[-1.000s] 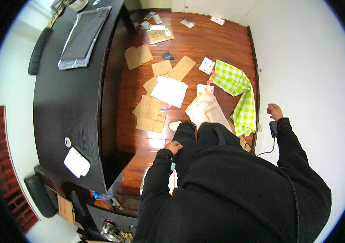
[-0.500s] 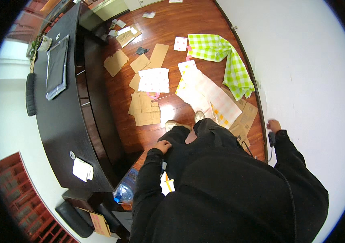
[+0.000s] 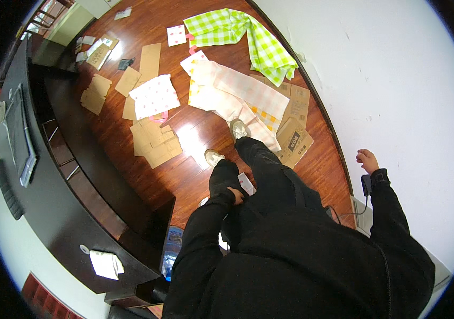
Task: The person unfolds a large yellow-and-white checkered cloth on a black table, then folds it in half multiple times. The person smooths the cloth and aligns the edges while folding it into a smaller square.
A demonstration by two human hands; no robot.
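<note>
Against the dark trousers, the left hand (image 3: 235,195) is half hidden, grip unclear; the right hand (image 3: 367,159) hangs released.

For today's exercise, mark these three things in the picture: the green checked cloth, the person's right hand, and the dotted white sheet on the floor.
green checked cloth (image 3: 221,27), head view, on its flat upper part.
right hand (image 3: 367,160), head view, middle of the hand.
dotted white sheet (image 3: 155,95), head view, its centre.

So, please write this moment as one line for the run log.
left hand: at own thigh, grip unclear | right hand: raised near white wall, empty | floor: cardboard pieces, green checked cloth
</note>
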